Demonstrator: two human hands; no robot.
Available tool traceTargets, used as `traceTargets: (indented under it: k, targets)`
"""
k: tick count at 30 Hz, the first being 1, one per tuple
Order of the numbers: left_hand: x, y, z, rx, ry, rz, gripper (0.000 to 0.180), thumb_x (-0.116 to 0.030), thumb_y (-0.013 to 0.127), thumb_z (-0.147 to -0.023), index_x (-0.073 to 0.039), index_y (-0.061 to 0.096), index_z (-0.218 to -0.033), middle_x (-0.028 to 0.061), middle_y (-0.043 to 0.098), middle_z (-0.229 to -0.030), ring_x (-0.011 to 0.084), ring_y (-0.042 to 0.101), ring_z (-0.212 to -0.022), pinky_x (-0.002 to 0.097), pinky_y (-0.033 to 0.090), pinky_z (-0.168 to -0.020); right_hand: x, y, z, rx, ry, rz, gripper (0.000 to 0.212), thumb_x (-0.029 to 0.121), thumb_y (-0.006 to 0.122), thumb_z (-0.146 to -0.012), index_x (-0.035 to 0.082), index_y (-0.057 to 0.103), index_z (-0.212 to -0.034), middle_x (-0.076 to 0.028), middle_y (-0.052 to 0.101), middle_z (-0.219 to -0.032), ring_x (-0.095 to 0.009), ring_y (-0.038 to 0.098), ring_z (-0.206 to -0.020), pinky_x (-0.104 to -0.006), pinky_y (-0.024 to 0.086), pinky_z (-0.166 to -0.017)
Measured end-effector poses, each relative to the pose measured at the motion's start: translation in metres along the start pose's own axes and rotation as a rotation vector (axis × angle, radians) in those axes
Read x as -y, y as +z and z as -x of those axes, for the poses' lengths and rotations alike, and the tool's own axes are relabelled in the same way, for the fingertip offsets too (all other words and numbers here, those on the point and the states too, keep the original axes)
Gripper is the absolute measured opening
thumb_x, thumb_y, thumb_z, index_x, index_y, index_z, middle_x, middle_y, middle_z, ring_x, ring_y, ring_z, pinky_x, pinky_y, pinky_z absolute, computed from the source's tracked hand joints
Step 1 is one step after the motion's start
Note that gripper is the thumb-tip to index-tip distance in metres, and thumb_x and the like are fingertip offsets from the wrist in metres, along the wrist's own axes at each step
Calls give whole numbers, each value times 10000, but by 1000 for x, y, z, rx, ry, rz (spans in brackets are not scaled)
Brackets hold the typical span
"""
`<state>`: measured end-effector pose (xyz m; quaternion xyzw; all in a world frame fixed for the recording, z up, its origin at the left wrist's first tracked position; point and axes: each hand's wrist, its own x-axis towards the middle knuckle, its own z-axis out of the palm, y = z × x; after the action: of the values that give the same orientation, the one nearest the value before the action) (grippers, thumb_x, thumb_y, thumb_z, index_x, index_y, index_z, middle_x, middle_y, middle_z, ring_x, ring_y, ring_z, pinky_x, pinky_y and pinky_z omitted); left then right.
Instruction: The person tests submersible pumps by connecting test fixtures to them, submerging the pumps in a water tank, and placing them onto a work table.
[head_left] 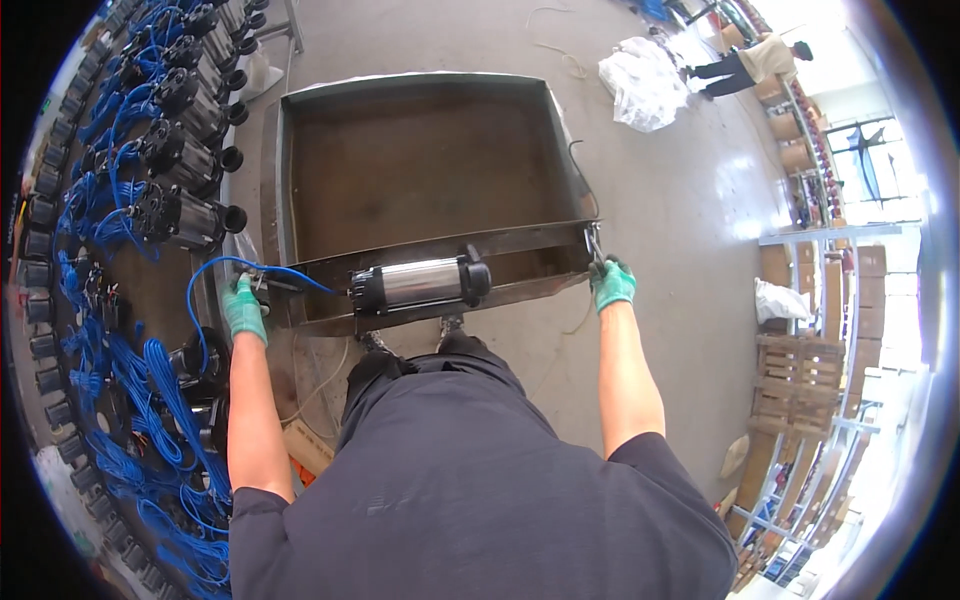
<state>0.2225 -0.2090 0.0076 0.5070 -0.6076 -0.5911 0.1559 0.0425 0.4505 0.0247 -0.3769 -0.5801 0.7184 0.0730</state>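
Observation:
A silver-and-black water pump [412, 284] lies on its side across the near ledge of a large metal tank [420, 238], its outlet towards the right. From its left end a blue cable [225, 260] loops over to the left. My left hand [245, 308], in a green glove, is closed at the ledge's left end by a small metal part; what its fingers grip is partly hidden. At the ledge's right end my right hand [613, 284], also gloved in green, has its fingers closed by a thin metal piece [595, 243]; its exact grip is unclear.
Rows of similar pumps [185, 218] with coiled blue cables [165, 395] stand along the left. A white plastic heap [645, 85] lies at the far right, with another person [750, 68] beside it. Wooden pallets [798, 380] and shelves with cartons line the right side.

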Motion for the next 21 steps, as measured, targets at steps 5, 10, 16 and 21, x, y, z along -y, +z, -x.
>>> traceTargets:
  k: [5,10,16,21]
  targets:
    - [-15,11,13,47,-19,138,187,-301,635,-996,-163,621,-1121,-52,594,-800,58,454,-461,244,447,-424,-19,-6,-37,9,-38,180,236,14,553,-922,-10,629,-1144,-175,666,-943,-279,690,-806,-398,615,-767]
    - [-32,7,23,271,-283,436,192,-364,631,-982,-201,618,-1083,-42,610,-899,107,548,-620,332,531,-609,24,30,44,122,-648,1314,371,278,673,-907,54,659,-1203,-205,663,-1097,-391,671,-1016,-451,534,-899]
    - [-21,4,14,393,-335,726,204,-339,551,-1038,-172,645,-1109,6,668,-957,136,563,-659,305,512,-628,43,129,221,850,-724,1301,554,463,647,-945,59,588,-1320,-243,654,-1175,-438,665,-1047,-448,549,-904]
    - [-76,-5,104,554,-36,459,259,-317,587,-1036,-81,682,-985,47,667,-815,122,567,-539,296,520,-520,11,148,225,825,-740,1593,496,344,606,-929,42,548,-1317,-267,657,-1092,-435,689,-927,-500,566,-847]
